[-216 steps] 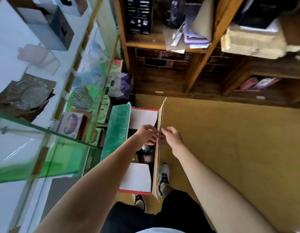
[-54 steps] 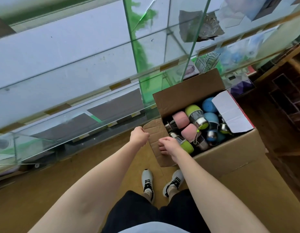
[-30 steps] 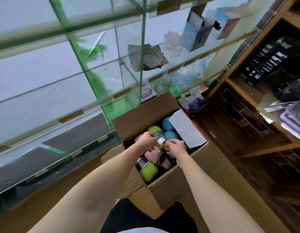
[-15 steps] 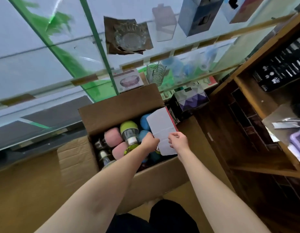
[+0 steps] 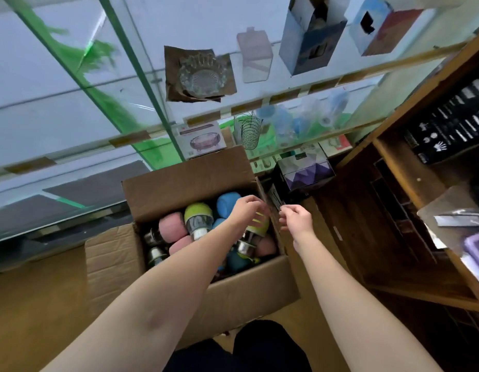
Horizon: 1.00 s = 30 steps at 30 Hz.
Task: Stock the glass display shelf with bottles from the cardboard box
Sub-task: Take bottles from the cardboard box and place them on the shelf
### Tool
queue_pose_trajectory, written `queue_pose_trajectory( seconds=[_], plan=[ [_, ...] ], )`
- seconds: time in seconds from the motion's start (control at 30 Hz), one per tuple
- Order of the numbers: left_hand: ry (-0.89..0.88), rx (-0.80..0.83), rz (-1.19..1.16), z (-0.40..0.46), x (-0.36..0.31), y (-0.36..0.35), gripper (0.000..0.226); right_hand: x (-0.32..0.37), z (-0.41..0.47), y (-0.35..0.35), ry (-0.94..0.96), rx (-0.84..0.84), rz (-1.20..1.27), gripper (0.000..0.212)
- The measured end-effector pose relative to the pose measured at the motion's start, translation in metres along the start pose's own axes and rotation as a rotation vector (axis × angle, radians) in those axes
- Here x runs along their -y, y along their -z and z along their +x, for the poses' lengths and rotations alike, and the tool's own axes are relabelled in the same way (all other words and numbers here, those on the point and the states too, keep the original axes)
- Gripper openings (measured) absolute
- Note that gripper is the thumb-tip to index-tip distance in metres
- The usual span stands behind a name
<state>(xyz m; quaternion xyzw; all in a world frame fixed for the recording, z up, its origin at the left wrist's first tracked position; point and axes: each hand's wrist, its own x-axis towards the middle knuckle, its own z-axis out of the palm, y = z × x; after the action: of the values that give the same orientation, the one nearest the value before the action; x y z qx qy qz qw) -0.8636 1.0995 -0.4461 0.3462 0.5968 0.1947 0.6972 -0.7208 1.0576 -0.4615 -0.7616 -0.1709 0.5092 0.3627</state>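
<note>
The open cardboard box [image 5: 233,288] stands on the floor below the glass display shelf [image 5: 72,108]. Several bottles lie inside: pink [image 5: 172,230], green with a clear body [image 5: 196,217], and blue [image 5: 227,204]. My left hand [image 5: 245,210] hovers over the box's right side, above a green bottle [image 5: 258,226], with its fingers loosely curled and holding nothing. My right hand [image 5: 297,220] is just outside the box; its fingertips reach the upright right flap [image 5: 273,197], but I cannot tell whether they pinch it.
The box's left flap [image 5: 109,259] lies flat on the floor. On the glass shelves sit a glass dish [image 5: 200,75], a boxed bowl [image 5: 202,139] and a wire holder [image 5: 250,131]. A purple carton [image 5: 308,173] and a wooden rack [image 5: 420,183] stand to the right.
The white-faced right flap, held over the bottles by both hands half a second ago, has swung outward and stands on edge. More bottles show. My left hand has let go of it.
</note>
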Motion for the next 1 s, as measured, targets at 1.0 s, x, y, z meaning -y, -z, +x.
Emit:
queue_pose_trajectory(
  seconds=[1.0],
  plan=[
    [0.102,0.082,0.416,0.043,0.015,-0.065,0.032,-0.028,0.026,0.059,-0.068,-0.114,0.058,0.018]
  ],
)
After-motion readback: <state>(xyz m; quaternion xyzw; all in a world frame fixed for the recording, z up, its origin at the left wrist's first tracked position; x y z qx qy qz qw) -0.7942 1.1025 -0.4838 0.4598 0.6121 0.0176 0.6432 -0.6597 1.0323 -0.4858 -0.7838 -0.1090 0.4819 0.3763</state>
